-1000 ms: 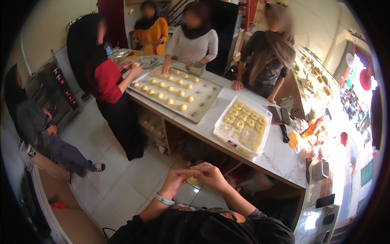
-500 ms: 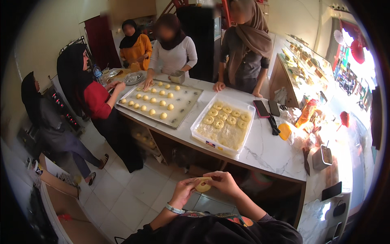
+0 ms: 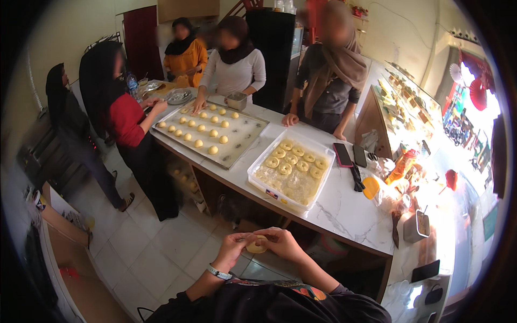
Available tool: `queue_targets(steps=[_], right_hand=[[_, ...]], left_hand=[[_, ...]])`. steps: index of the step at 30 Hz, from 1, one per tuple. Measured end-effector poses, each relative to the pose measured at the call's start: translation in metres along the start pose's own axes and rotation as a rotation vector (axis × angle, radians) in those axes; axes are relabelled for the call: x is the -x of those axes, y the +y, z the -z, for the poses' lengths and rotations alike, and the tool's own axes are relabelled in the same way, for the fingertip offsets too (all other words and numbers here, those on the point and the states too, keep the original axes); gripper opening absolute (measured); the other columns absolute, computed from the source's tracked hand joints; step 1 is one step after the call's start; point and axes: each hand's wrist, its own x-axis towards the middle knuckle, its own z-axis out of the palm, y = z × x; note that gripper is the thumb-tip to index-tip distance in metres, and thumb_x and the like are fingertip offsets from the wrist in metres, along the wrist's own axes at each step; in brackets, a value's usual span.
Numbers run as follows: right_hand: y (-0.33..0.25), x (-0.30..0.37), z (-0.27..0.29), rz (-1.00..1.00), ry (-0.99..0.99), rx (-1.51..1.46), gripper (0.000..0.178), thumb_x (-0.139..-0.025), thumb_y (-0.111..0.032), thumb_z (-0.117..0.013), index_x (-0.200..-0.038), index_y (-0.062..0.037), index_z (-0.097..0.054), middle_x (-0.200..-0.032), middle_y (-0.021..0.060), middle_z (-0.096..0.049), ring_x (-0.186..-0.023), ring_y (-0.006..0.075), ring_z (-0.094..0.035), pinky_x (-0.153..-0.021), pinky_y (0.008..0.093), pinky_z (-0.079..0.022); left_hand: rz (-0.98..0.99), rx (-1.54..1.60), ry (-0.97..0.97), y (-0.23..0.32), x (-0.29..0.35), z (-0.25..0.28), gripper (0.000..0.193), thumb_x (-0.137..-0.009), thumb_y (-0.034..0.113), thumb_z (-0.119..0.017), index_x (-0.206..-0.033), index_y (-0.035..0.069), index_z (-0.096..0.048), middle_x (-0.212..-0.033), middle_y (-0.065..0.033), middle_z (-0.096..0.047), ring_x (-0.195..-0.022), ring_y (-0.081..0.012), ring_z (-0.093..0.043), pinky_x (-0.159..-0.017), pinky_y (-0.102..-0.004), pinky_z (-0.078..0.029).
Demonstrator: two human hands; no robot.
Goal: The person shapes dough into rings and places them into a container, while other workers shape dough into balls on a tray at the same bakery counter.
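Observation:
A pale yellow dough ring (image 3: 256, 245) is held in the air between my two hands, in front of my body and short of the counter. My left hand (image 3: 235, 248) pinches its left side, with a banded watch on that wrist. The fingers of my right hand (image 3: 283, 243) curl over its right side and cover part of it. Beyond them, on the marble counter (image 3: 350, 215), sits a clear plastic tub (image 3: 256, 180) with several dough rings (image 3: 291, 159) in rows on a floured bottom. To its left lies a metal tray (image 3: 237, 153) with several round dough balls (image 3: 201, 128).
Several people stand behind and left of the counter; one person's hand (image 3: 199, 103) reaches to the tray. Two phones (image 3: 342, 155), a yellow scraper-like piece (image 3: 371, 187) and plastic bags lie right of the tub. A metal container (image 3: 417, 226) stands at the right. A glass display case (image 3: 404, 102) is behind.
My view has shifted slightly. My right hand's fingers now cover more of the dough ring, and its hole no longer shows clearly. The person at far left has turned and stands more upright.

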Motion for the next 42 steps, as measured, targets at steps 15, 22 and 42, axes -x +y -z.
queue_targets(steps=[15,22,42], right_hand=[[-0.011,-0.119,-0.040,0.135,0.025,0.121,0.038,-0.074,-0.010,-0.069,-0.111,-0.0061,-0.061,-0.083,0.0047,-0.066,-0.075,0.0063,-0.057,-0.069,0.0240,-0.049],[-0.042,-0.183,-0.040,-0.132,-0.036,-0.308,0.042,-0.082,-0.008,-0.063,-0.121,0.0036,-0.051,-0.094,0.0053,-0.062,-0.087,0.0093,-0.057,-0.081,0.0233,-0.046],[-0.025,-0.230,-0.035,-0.055,0.439,-0.151,0.030,-0.079,-0.011,-0.066,-0.107,-0.0020,-0.064,-0.094,0.0082,-0.065,-0.078,0.0076,-0.059,-0.071,0.0246,-0.049]], left_hand=[[-0.058,-0.226,0.085,0.059,-0.054,0.082,0.016,-0.080,0.014,-0.063,-0.092,0.004,-0.067,-0.080,-0.0017,-0.065,-0.071,-0.0081,-0.059,-0.058,-0.0205,-0.044],[-0.016,0.141,0.062,0.113,-0.106,0.117,0.033,-0.078,0.027,-0.071,-0.092,-0.002,-0.064,-0.083,-0.0062,-0.065,-0.073,-0.0136,-0.064,-0.064,-0.0244,-0.051],[0.157,-0.050,-0.311,0.153,-0.212,0.122,0.020,-0.080,0.013,-0.068,-0.094,-0.002,-0.065,-0.082,-0.0074,-0.067,-0.070,-0.0114,-0.063,-0.061,-0.0199,-0.051]])
